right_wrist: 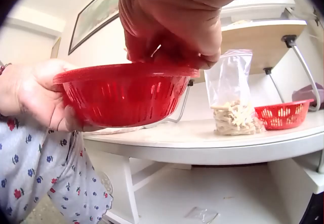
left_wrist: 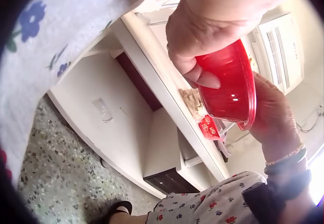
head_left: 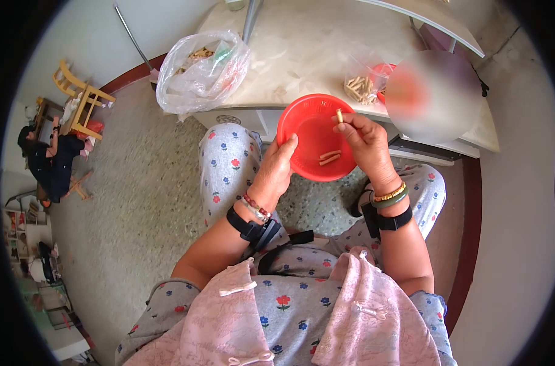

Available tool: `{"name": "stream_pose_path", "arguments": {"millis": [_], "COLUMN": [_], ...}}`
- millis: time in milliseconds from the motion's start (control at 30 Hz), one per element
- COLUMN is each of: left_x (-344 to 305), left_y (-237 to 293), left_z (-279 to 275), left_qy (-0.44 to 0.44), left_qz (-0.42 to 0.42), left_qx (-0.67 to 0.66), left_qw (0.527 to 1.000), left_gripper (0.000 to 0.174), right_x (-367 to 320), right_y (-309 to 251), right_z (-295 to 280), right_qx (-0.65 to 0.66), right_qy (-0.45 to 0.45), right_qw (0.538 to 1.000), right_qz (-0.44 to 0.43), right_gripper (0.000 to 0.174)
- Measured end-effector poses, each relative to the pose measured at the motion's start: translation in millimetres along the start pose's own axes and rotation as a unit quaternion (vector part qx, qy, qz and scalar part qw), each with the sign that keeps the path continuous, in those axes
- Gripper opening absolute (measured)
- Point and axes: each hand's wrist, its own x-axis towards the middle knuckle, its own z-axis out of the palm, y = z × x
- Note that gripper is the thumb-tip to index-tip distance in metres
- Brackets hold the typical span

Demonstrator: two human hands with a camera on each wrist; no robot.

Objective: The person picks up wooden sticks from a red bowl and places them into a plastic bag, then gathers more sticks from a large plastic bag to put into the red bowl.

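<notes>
My left hand (head_left: 275, 169) grips the near left rim of a red slotted plastic basket (head_left: 306, 135), thumb over the edge and fingers beneath it. It is held above my lap, in front of the table. A few short tan sticks (head_left: 330, 160) lie on its bottom. Over the basket's right rim, my right hand (head_left: 367, 145) pinches another short tan stick (head_left: 339, 115) between thumb and fingertips. In the right wrist view the right fingers dip behind the rim, so the stick is hidden there.
A clear bag of tan sticks (right_wrist: 234, 116) stands on the table (head_left: 302, 61) beside a second red basket (right_wrist: 286, 115). At the table's left lies a large plastic bag (head_left: 201, 79) with brownish pieces. Far left, another person (head_left: 53, 155) sits near a wooden chair (head_left: 85, 104).
</notes>
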Motion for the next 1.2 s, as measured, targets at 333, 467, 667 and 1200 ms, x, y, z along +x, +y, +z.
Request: {"name": "stream_pose_path", "arguments": {"millis": [333,467,667,1200], "left_x": [1,2,7,5], "left_y": [-6,-7,-8,-9], "left_z": [4,0,-4,-3], "left_qy": [-0.013,-0.01,0.006,-0.011], "left_qz": [-0.017,-0.022,-0.033,-0.03], "left_qx": [-0.021,-0.012,-0.019,-0.001], "left_qw": [1.0,1.0,0.999,0.999], "left_gripper": [0.041,0.042,0.043,0.04], "right_x": [2,1,1,1], "right_y": [-17,-13,0,-2], "right_z": [-21,-24,-28,-30], "right_qx": [0.3,0.348,0.379,0.451], "right_qy": [-0.051,-0.025,-0.004,0.017], "right_qw": [0.951,0.934,0.92,0.887], "right_qz": [0.061,0.081,0.096,0.094], "right_gripper": [0.021,0.02,0.018,0.02]}}
